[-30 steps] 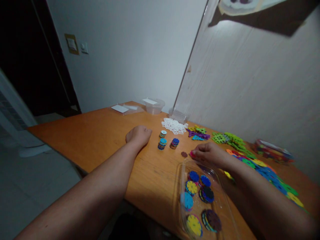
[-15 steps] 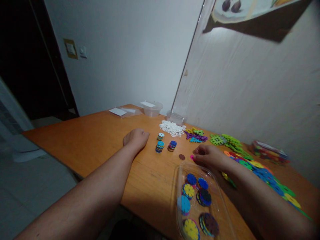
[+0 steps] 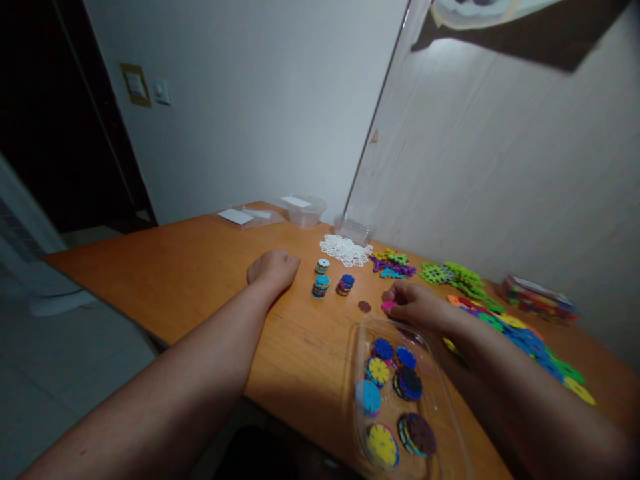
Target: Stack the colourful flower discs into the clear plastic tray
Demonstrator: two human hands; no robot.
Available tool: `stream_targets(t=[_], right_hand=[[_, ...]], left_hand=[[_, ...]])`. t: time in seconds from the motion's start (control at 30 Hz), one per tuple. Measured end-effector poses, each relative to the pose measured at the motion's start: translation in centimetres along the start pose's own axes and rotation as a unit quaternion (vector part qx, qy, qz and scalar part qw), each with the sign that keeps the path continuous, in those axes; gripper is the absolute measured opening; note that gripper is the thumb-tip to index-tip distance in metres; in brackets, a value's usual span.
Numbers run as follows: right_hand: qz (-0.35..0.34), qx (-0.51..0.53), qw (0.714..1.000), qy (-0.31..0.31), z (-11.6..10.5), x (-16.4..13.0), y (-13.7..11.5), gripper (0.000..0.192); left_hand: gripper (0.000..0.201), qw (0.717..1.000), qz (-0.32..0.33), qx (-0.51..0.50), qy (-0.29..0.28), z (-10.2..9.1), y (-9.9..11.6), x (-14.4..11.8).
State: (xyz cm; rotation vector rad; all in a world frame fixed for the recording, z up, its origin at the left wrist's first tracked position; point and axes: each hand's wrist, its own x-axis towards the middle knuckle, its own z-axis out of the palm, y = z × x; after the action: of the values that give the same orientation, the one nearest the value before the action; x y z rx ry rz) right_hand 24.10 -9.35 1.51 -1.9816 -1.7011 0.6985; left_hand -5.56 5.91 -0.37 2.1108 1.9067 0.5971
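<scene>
My left hand [image 3: 273, 270] rests as a loose fist on the orange table [image 3: 200, 267], holding nothing, just left of three small stacks of coloured discs [image 3: 332, 279]. My right hand [image 3: 419, 305] lies on the table beyond a clear plastic tray [image 3: 445, 413], fingers pinched on a pink disc [image 3: 387, 306]. A single dark brown disc [image 3: 365, 306] lies on the table just left of that pink one. Inside the tray sit several flower-shaped discs [image 3: 395, 393] in blue, yellow, cyan and dark purple.
White lattice pieces [image 3: 345, 250] lie behind the stacks. Purple and green pieces [image 3: 393, 265], green grid pieces [image 3: 457, 275] and a long spread of mixed coloured pieces [image 3: 530, 340] run along the wall. Clear containers [image 3: 303, 210] stand at the far table corner.
The view shifted slightly. My right hand, with the pink disc, stays near the tray's far end and has moved little. My left hand has not moved.
</scene>
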Motion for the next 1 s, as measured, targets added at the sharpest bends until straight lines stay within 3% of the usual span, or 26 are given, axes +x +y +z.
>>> stream_targets(t=[0.17,0.33,0.47,0.63,1.0], right_hand=[[0.005,0.031,0.999,0.016,-1.4,-2.0,-1.5,0.023],[-0.025,0.111,0.993,0.012,-2.6,-6.0,-4.5,0.031],[-0.047,0.127,0.989,-0.06,-1.3,-8.5,-6.3,0.028],[-0.028,0.111,0.986,-0.118,1.3,-9.3,-7.0,0.026],[-0.062,-0.014,0.988,-0.144,2.2,-9.0,-7.1,0.021]], left_hand=[[0.037,1.0,0.004,-0.002,0.001,0.2,0.0,0.1],[0.038,1.0,-0.001,0.001,-0.001,0.1,0.1,0.1],[0.039,1.0,-0.004,0.002,-0.004,0.0,0.1,0.0],[0.038,1.0,-0.001,0.004,0.002,0.2,0.0,0.2],[0.037,1.0,-0.002,0.0,0.0,0.1,-0.1,0.2]])
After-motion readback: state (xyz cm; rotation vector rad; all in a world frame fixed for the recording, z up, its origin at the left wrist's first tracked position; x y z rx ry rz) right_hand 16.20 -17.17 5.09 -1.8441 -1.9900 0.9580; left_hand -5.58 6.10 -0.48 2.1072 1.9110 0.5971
